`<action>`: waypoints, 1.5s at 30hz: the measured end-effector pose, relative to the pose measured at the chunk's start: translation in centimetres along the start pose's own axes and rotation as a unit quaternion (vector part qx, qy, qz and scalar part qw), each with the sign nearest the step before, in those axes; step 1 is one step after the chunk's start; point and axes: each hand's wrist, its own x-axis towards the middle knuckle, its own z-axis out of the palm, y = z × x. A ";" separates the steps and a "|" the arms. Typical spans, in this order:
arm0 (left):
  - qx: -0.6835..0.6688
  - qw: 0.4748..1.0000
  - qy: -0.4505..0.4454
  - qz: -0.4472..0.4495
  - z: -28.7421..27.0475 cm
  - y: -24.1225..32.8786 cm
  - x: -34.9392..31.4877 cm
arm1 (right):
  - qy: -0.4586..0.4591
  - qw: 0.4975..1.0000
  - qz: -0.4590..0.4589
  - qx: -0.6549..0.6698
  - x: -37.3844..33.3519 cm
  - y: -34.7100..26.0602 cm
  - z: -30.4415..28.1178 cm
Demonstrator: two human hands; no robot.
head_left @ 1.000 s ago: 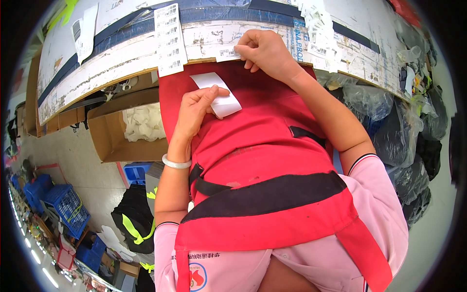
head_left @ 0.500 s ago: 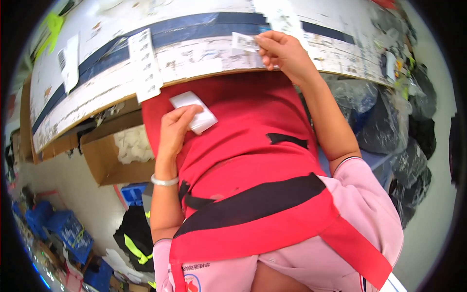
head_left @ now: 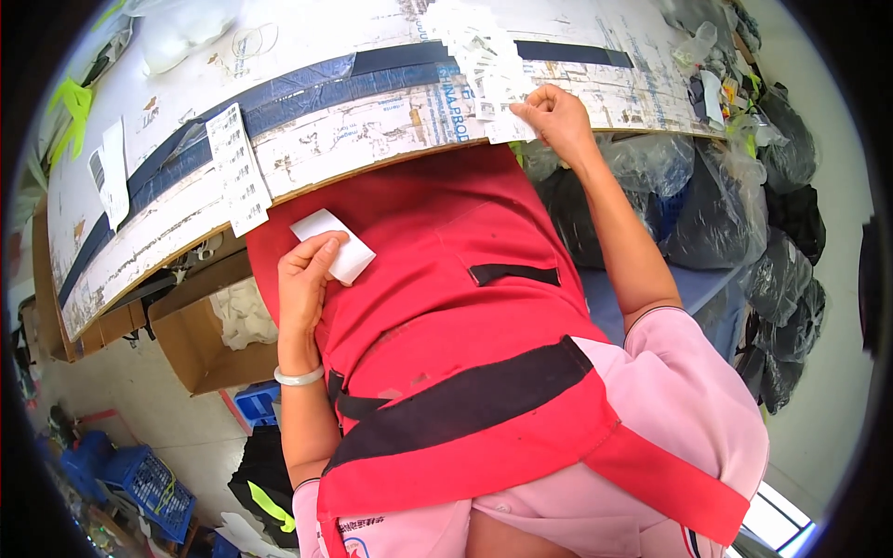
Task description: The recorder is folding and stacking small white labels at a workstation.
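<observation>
My left hand (head_left: 305, 279) rests against my red apron (head_left: 437, 307) below the table edge and holds a small white paper slip (head_left: 333, 244). My right hand (head_left: 556, 119) is up at the edge of the worktable (head_left: 372, 121), fingers pinched on a white label at the end of a bunch of several white labels (head_left: 479, 65) stuck along the table. A long printed label strip (head_left: 237, 167) hangs over the table edge to the left of my left hand.
An open cardboard box (head_left: 200, 335) with white material sits under the table at left. Blue plastic crates (head_left: 139, 479) stand on the floor at lower left. Dark plastic bags (head_left: 735, 223) are piled at right. Another white label (head_left: 113, 172) lies on the table's left part.
My right hand has moved rightward along the table edge to the bunch of labels. My left hand has stayed at the apron with the white slip. The view has shifted.
</observation>
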 end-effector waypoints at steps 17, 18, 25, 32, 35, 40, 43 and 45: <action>-0.052 0.992 0.108 0.048 -4.8 -0.5 -4.8 | 0.055 0.990 -0.095 -0.090 -0.9 -2.8 0.4; -0.053 0.992 0.108 0.048 -4.8 -0.5 -4.8 | 0.055 0.990 -0.095 -0.091 -1.8 -2.9 0.1; -0.068 0.990 0.120 0.040 -4.8 -0.7 -4.6 | 0.062 0.935 -0.306 -0.165 -5.2 -0.7 0.8; -0.059 0.991 0.115 0.034 -4.5 -0.6 -4.5 | 0.077 0.940 -0.318 -0.101 -2.3 -2.6 -0.5; -0.062 0.989 0.127 0.037 -4.4 -0.7 -4.4 | 0.021 0.951 -0.287 -0.113 0.9 -3.2 -1.4; -0.070 0.987 0.137 0.039 -4.5 -0.9 -4.6 | -0.064 0.969 -0.210 -0.108 3.0 -3.7 -1.5; -0.080 0.987 0.132 0.039 -4.5 -0.7 -4.7 | -0.077 0.974 -0.190 -0.097 3.5 -3.4 -1.6; -0.085 0.988 0.122 0.038 -4.6 -0.6 -4.6 | -0.074 0.970 -0.199 -0.115 3.6 -3.2 -1.6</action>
